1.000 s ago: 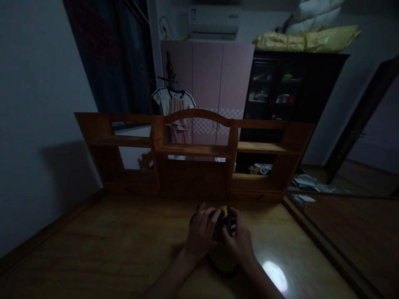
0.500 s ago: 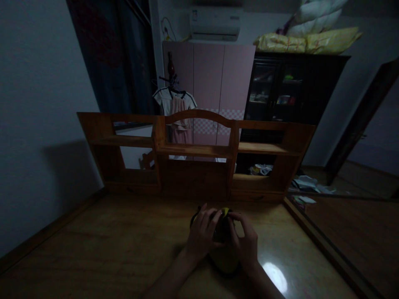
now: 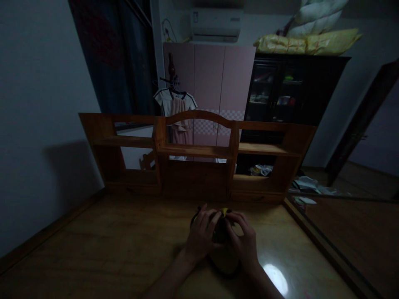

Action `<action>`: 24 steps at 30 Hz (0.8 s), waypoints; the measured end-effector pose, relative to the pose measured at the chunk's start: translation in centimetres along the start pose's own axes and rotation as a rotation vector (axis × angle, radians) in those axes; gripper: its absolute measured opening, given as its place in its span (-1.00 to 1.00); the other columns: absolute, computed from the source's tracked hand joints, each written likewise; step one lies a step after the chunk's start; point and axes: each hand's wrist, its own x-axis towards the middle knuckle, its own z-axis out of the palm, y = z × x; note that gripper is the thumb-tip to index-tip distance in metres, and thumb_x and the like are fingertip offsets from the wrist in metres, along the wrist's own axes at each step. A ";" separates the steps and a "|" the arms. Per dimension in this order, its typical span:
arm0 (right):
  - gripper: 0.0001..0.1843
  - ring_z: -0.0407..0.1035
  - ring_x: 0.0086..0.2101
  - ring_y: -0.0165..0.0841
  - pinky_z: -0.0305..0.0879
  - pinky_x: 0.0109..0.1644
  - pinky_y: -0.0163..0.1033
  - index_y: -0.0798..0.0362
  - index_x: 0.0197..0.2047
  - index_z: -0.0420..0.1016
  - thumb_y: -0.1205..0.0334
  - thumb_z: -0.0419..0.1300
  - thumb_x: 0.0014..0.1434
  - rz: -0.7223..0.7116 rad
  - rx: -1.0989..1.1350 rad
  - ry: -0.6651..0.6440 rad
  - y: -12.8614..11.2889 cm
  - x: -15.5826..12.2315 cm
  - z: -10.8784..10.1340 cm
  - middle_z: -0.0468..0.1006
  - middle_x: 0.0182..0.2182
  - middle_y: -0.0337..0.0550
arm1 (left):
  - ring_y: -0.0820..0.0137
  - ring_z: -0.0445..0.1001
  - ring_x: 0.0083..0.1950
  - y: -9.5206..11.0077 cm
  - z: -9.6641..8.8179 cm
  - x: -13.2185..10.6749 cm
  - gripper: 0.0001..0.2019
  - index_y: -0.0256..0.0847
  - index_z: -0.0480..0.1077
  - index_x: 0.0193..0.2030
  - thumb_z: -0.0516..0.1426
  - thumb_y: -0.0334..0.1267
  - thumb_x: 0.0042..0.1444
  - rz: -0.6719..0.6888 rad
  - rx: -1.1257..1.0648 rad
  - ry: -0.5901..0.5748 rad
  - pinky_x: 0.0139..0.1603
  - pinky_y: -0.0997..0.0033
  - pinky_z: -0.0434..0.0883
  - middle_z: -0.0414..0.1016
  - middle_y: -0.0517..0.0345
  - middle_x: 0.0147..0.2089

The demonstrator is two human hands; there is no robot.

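Between my hands, on the wooden desk, is a dark object with a bright yellow part at its top. A black curved edge or band shows below it, close to me. Poor light and my fingers hide most of it, so its kind cannot be told. My left hand wraps its left side, fingers bent over the top. From the right, my right hand pinches the upper edge beside the yellow part with thumb and fingers.
A wooden shelf unit stands along the desk's far edge, and a pale wall borders the left. Raised wooden edging runs down the right side. Light reflects off the desktop near my right forearm.
My right hand's fingers have shifted slightly left, nearer to my left fingertips, and the yellow part looks more pinched together. My left hand stays nearly where it was.
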 end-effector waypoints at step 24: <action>-0.63 0.48 -0.15 -0.17 0.46 -0.13 -0.13 -0.12 0.10 0.37 0.10 0.13 0.22 -0.072 -0.360 -0.025 -10.4 -2.5 -9.5 0.54 -0.09 -0.08 | 0.00 0.16 0.28 -0.7 1.4 -0.2 -0.22 -0.19 0.18 0.19 0.33 -0.09 -0.21 -0.199 -0.147 0.042 0.22 -0.11 0.27 0.34 -0.07 0.09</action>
